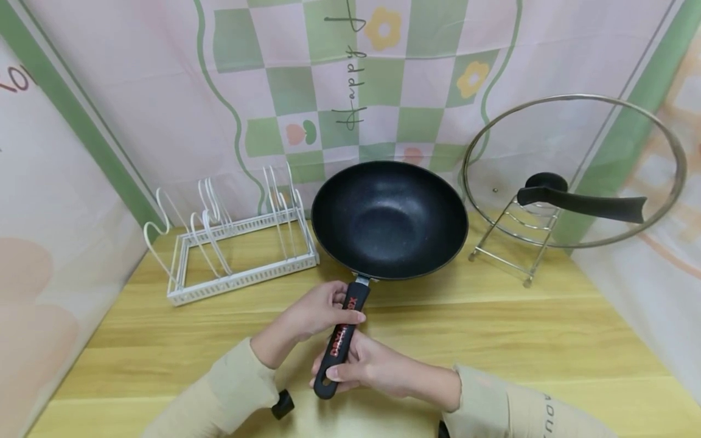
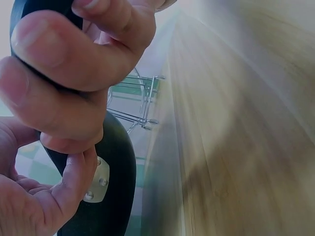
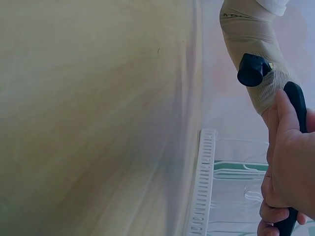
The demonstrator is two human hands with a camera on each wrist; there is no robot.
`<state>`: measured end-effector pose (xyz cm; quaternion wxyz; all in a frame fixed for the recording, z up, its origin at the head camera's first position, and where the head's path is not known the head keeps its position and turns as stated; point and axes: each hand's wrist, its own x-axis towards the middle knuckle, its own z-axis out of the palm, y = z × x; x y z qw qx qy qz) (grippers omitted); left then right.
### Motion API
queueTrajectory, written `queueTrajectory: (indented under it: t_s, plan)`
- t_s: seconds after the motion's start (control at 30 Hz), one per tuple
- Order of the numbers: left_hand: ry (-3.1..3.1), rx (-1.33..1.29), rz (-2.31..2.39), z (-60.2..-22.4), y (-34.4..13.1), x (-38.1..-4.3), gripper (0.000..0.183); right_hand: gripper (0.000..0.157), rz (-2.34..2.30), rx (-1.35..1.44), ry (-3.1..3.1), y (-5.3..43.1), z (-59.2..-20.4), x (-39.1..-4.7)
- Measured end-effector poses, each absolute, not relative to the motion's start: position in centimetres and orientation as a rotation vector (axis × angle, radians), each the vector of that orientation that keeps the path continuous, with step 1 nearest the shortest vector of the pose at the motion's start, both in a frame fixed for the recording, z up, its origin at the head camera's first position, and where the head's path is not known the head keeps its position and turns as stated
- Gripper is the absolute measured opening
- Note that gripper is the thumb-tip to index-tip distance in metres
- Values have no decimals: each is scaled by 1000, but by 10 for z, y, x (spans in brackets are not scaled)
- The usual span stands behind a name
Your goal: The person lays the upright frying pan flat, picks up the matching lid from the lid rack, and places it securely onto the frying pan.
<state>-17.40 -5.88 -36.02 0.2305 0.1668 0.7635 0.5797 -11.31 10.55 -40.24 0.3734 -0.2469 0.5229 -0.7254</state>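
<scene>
A black wok [image 1: 390, 222] with a long black handle [image 1: 341, 340] bearing red lettering is held up over the wooden table, its bowl facing me. My left hand [image 1: 320, 313] grips the handle near the bowl, thumb across the top. Farther down, my right hand [image 1: 378, 365] holds the handle's end, with the thumb on top near the hanging hole. In the left wrist view, the fingers of both hands wrap the handle beside the riveted metal bracket [image 2: 100, 182]. The right wrist view shows the right hand [image 3: 295, 167] partly cut off by the frame edge.
To the left stands a white wire rack [image 1: 241, 267] with upright dividers. On the right, a glass lid [image 1: 602, 140] with a metal rim and black handle leans on a small metal stand [image 1: 515, 243]. Printed cloth [image 1: 328, 79] hangs behind the wooden table [image 1: 465, 328].
</scene>
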Motion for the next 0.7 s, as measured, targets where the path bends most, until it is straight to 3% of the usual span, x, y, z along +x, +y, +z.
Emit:
queueTrajectory:
  t_s: [0.7]
  plan:
    - [2109, 495, 1533, -364, -61, -175, 32, 50, -1866, -573, 1364, 103, -404, -109]
